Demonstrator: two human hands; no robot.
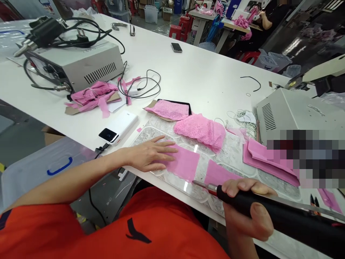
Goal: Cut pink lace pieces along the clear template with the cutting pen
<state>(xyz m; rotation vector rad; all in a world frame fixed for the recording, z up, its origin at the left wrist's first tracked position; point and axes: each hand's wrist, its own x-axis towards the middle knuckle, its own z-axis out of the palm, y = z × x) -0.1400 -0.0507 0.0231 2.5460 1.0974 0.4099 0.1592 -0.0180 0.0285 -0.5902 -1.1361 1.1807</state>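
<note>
My left hand (148,154) lies flat with its fingers spread on a pink fabric piece (184,163). That piece rests on a clear, patterned plastic sheet (231,151) at the table's front edge. In my right hand (258,216) is a thick black-handled tool (302,219) with a slim metal tip. The tip points left, at the near right corner of the fabric piece; whether it touches cannot be told. A second pink piece (219,172) lies just right of the first, partly hidden by my right hand. Beyond them sit a crumpled pink lace bundle (201,131) and a flatter lace stack (169,109).
Folded pink fabric (269,162) lies to the right, near a grey box (293,108). At left stand a white power bank (121,126) and another grey box (78,64) with a corded tool (45,32). A phone (176,47) lies farther back. A person (265,21) sits behind.
</note>
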